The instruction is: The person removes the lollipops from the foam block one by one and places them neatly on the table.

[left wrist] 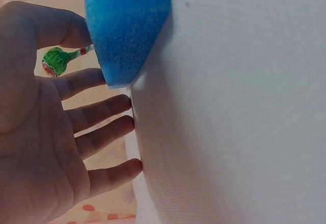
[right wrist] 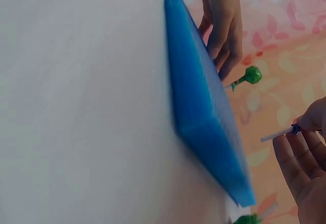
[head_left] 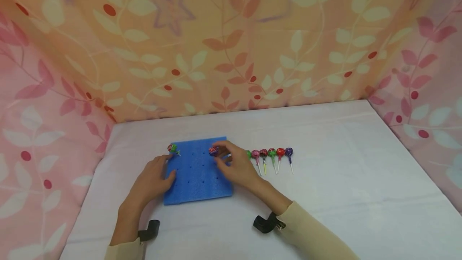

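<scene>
A blue foam board (head_left: pixel 196 189) with small holes lies on the table. A green-and-red wrapped lollipop (head_left: pixel 172 148) stands in its far left corner, stick in the foam, as the left wrist view also shows. My left hand (head_left: pixel 152 177) rests at the board's left edge, thumb and index finger touching the foam and the other fingers nearly straight. Over the right part of the board, my right hand (head_left: pixel 236 165) pinches a purple-and-red lollipop (head_left: pixel 213 151) near its head. In the right wrist view its white stick (right wrist: pixel 276 134) is free of the foam.
Right of the board, several lollipops (head_left: pixel 280 152) lie in a row on the white tablecloth (head_left: pixel 325 196), sticks toward me; the right hand partly hides the leftmost. Patterned cloth (head_left: pixel 231 51) hangs behind and on both sides. Black wrist mounts (head_left: pixel 265 224) sit by both sleeves.
</scene>
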Demonstrator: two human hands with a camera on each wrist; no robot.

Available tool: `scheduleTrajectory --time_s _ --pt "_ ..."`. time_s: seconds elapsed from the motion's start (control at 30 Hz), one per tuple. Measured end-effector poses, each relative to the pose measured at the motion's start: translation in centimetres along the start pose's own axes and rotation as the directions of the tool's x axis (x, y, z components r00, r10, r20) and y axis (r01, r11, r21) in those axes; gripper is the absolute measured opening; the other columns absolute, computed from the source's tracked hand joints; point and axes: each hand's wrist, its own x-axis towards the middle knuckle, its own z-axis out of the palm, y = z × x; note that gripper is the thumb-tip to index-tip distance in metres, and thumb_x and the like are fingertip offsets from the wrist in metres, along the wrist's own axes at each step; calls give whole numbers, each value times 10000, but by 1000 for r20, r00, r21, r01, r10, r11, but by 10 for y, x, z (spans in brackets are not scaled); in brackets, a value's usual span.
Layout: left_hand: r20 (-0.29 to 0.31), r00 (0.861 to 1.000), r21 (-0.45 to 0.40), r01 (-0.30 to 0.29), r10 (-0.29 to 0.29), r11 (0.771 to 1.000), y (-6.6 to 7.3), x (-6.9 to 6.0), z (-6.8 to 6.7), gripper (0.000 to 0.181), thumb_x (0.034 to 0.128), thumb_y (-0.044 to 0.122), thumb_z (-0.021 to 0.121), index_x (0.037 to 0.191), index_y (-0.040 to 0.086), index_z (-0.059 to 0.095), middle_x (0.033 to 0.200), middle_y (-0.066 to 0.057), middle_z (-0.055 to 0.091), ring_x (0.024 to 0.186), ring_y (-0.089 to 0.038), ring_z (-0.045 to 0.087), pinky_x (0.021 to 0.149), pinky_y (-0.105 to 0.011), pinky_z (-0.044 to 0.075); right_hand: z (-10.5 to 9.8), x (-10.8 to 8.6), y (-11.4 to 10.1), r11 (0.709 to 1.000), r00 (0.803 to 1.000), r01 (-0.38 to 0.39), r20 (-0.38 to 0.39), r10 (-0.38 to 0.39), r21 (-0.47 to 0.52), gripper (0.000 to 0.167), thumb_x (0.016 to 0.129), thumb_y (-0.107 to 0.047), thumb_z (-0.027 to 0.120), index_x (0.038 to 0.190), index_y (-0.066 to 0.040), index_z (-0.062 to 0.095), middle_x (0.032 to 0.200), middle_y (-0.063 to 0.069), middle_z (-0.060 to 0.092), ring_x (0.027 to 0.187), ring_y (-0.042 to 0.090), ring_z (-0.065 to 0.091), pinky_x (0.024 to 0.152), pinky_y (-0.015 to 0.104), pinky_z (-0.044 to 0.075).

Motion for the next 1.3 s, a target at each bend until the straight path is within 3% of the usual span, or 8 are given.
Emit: scheduleTrajectory --time_s 0.4,0.67,0.83,1.2,1.3 --pt "13 1000 -2 8 -8 1000 -2 1 0 616 1018 270 607 1537 -24 456 1547 -297 519 1422 -523 492 1169 -705 423 -38 -32 7 991 998 -51 -52 45 -122 400 939 -7 733 1325 -72 651 1093 57 781 965 170 737 810 258 651" --pt "13 1000 0 13 -13 1000 -2 1 1 618 1018 271 602 1539 -23 450 1553 -300 510 1426 -525 485 1169 -710 420 -65 -44 9 988 993 -74 -97 61 -138 426 908 34 754 1316 -52 663 1102 63 777 977 194 744 786 283 659" --pt "16 1000 -7 15 -15 1000 1 -1 -1 614 1018 266 608 1539 -20 453 1555 -299 509 1427 -524 482 1169 -711 419 -75 -48 11 987 989 -72 -137 53 -145 430 909 46 752 1312 -78 665 1098 66 780 953 208 746 763 282 660" --pt "20 1000 -6 13 -13 1000 -1 0 0 618 1024 281 606 1545 -14 451 1559 -296 507 1430 -526 480 1166 -713 420 -96 -59 13 984 981 -96 -184 68 -152 427 903 44 768 1308 -30 654 1076 84 787 917 227 761 745 271 658" --pt "27 999 -7 18 -18 1000 -1 0 0 622 1025 285 605 1548 -13 446 1561 -298 504 1431 -527 479 1165 -714 422 -103 -63 16 981 974 -115 -212 80 -154 428 905 46 767 1308 -44 657 1065 88 780 906 183 751 737 233 642"
